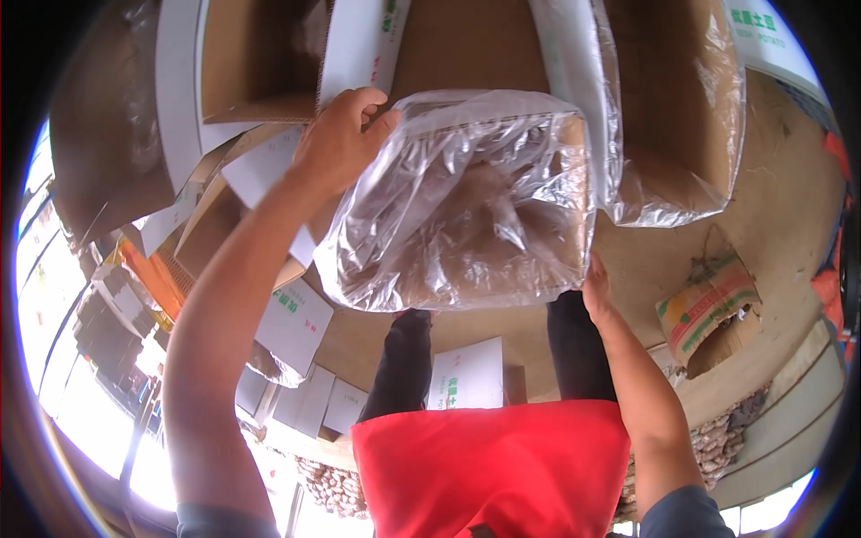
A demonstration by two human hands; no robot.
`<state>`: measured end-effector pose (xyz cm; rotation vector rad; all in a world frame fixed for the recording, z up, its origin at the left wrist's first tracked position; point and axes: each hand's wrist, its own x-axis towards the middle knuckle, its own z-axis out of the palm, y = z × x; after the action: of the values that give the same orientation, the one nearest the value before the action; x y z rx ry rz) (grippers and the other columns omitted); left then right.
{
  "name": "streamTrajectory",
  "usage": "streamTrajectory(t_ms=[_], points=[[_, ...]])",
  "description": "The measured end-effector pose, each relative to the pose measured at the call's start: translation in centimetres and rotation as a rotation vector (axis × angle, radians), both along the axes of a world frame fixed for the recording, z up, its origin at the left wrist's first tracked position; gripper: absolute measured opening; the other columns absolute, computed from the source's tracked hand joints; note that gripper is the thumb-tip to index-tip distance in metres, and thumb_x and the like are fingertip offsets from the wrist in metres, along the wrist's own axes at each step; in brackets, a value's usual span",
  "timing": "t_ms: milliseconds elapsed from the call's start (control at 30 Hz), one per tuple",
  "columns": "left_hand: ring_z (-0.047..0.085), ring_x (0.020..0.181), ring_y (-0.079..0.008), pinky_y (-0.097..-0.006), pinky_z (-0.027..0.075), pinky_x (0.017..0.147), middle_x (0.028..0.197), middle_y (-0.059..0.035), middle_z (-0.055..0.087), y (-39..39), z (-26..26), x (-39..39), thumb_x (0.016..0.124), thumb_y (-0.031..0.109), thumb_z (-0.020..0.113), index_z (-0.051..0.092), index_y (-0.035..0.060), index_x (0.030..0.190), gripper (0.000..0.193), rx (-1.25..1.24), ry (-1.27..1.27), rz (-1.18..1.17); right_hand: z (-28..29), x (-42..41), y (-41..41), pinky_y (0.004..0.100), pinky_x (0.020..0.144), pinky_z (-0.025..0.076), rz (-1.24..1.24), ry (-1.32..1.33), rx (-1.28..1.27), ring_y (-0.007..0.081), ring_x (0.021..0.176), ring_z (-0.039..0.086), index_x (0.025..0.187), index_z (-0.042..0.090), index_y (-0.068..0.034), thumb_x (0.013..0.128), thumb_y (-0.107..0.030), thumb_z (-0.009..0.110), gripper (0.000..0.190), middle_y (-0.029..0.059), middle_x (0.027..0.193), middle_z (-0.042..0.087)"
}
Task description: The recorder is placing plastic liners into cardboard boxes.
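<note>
In front of me is an open cardboard box (577, 181) with a clear plastic liner bag (430, 228) spread inside it and folded over its rim. My left hand (350, 134) is at the box's upper left corner, fingers curled, beside the edge of the liner; whether it grips the plastic or the board is not plain. My right hand (596, 286) rests against the lower right corner of the box, its fingers partly hidden behind the lined side. Nothing but crumpled film shows inside the box.
Beyond stand more open boxes, one lined with plastic (679, 202) at the right and one unlined (259, 67) at the left. White printed cartons (292, 323) lie lower left. A torn printed carton (706, 309) lies on the floor at the right. Filled sacks (333, 484) are behind me.
</note>
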<state>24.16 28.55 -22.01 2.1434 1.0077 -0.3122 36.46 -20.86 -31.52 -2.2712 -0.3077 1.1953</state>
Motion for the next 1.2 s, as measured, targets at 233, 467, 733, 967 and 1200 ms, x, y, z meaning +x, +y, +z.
streamTrajectory(t_ms=[233, 467, 733, 967, 1200], points=[[0.066, 0.110, -0.0328, -0.0426, 0.051, 0.094, 0.119, -0.0164, 0.068, -4.1, 4.5, -9.3, 0.099, 0.029, 0.058, 0.067, 0.0057, 0.118, 0.031, -0.101, 0.092, 0.340, 3.8, -1.5, -0.4, 0.0252, 0.060, 0.056, -0.405, 0.721, -0.161, 0.0162, 0.081, 0.072, 0.121, 0.061, -0.005, 0.100, -0.037, 0.057, 0.038, 0.0092, 0.099, 0.069], [0.067, 0.114, -0.0289, -0.0368, 0.051, 0.099, 0.123, -0.0206, 0.068, -2.3, 1.0, -9.7, 0.091, 0.034, 0.070, 0.046, -0.0095, 0.142, 0.070, -0.480, 0.185, 0.414, 3.6, -3.3, 3.1, 0.0234, 0.053, 0.052, -0.205, 0.564, -0.220, 0.0130, 0.066, 0.069, 0.120, 0.062, -0.007, 0.098, -0.034, 0.060, 0.036, 0.0043, 0.086, 0.071], [0.059, 0.068, -0.0089, -0.0246, 0.050, 0.064, 0.090, -0.0067, 0.075, 0.6, 2.2, -13.1, 0.090, 0.019, 0.073, 0.062, -0.0061, 0.123, 0.044, -0.598, -0.137, 0.632, 3.1, -4.5, 4.7, 0.0231, 0.048, 0.046, -0.140, 0.503, -0.274, 0.0098, 0.060, 0.062, 0.120, 0.060, -0.009, 0.100, -0.040, 0.056, 0.036, 0.0019, 0.083, 0.067], [0.068, 0.081, -0.0261, -0.0374, 0.053, 0.076, 0.092, -0.0094, 0.072, 1.3, 0.5, -16.2, 0.092, 0.018, 0.066, 0.067, 0.0125, 0.115, 0.024, 0.225, 0.035, 0.443, 2.1, -6.8, 4.0, 0.0248, 0.039, 0.039, -0.141, 0.532, -0.177, 0.0100, 0.052, 0.050, 0.144, 0.042, -0.014, 0.102, -0.031, 0.053, 0.046, 0.0024, 0.089, 0.059], [0.064, 0.109, -0.0384, -0.0485, 0.050, 0.090, 0.116, -0.0146, 0.070, 3.8, -2.8, -15.6, 0.093, 0.021, 0.063, 0.063, 0.0162, 0.124, 0.031, 0.241, 0.146, 0.099, -1.8, -7.7, 1.3, 0.0300, 0.043, 0.045, -0.080, 0.412, -0.155, 0.0133, 0.056, 0.052, 0.142, 0.044, -0.018, 0.101, -0.031, 0.058, 0.045, 0.0013, 0.094, 0.060]])
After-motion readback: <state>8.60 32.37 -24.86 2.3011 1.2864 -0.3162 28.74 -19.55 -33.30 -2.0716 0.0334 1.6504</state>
